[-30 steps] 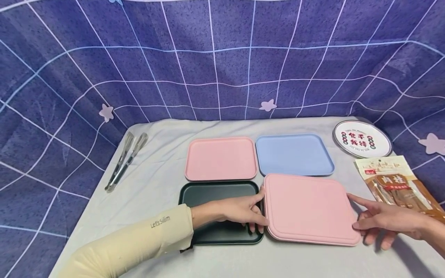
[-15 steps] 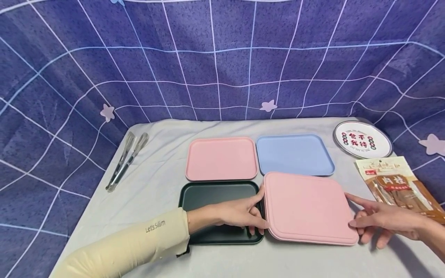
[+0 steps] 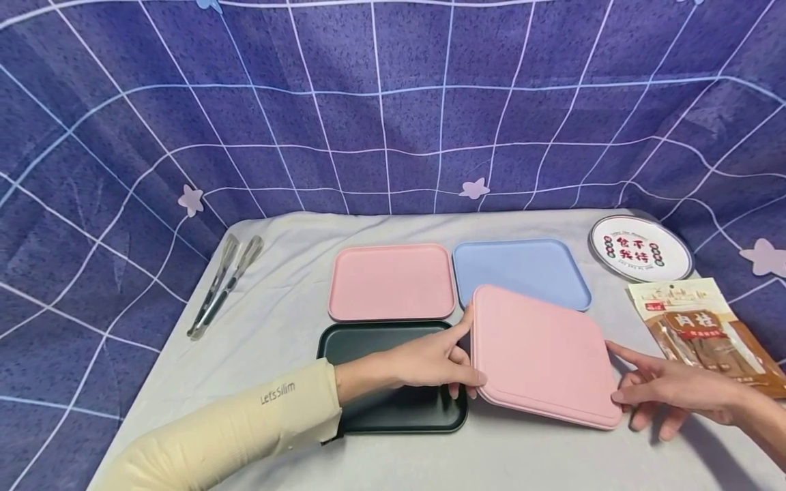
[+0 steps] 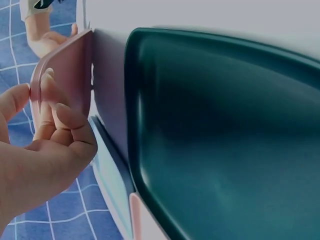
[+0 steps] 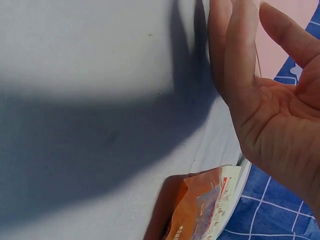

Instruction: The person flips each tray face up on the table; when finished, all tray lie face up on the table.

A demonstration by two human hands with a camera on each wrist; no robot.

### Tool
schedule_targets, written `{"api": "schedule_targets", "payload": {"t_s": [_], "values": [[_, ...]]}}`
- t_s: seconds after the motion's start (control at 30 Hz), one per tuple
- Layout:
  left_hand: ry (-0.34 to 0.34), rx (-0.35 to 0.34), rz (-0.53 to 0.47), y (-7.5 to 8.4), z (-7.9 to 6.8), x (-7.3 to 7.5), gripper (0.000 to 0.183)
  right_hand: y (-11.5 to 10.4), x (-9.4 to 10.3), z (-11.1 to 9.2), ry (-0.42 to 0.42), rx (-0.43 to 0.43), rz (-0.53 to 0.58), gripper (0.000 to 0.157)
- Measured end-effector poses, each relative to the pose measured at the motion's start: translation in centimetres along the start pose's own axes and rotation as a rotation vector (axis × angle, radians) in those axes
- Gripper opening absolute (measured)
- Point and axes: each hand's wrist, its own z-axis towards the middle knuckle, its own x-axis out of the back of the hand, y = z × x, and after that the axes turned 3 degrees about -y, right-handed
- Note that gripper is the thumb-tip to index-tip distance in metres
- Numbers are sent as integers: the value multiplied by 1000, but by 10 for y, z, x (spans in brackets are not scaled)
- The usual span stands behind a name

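Observation:
A pink tray with rounded corners and a line running inside its edge slants over the right front of the table. Its left side is raised and its right side is lower. My left hand pinches the left edge, thumb on top and fingers beneath. In the left wrist view, those fingertips lie against the tray's underside. At the right edge, my right hand holds the tray between thumb and fingers. Below my left forearm lies a dark green tray, partly covered by that arm.
Behind lie another pink tray and a blue tray, whose front edge the held tray overlaps. An oval plate with red characters and a brown packet sit at right. Metal tongs lie at far left.
The held pink tray's left side has risen with my left hand, so it tilts more steeply. My right hand has shifted slightly left with its edge. The other things stay in place.

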Motion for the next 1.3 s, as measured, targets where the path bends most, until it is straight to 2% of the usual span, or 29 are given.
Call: {"api": "schedule_targets", "payload": {"t_s": [0.1,0.33,0.53,0.67,0.87,0.97,1.1,1.3], "values": [[20,-17,-4,5,1,-1,111,-1,-1,0,0,-1,0,96],[32,-3,14,25,2,-2,111,-4,-2,0,-14,-1,19,95],[85,15,51,38,3,-4,111,-4,-4,1,-22,15,37,95],[120,44,71,43,4,-7,113,-3,-4,2,-18,9,42,94],[167,39,60,45,5,-11,111,-8,-5,2,8,-5,3,92],[207,29,68,44,5,-12,107,-24,-6,1,84,-24,-75,92],[265,1,104,41,7,-14,100,-60,-7,0,186,-17,-178,89],[342,-59,174,42,10,-20,90,-126,-20,12,186,13,-200,84]]}}
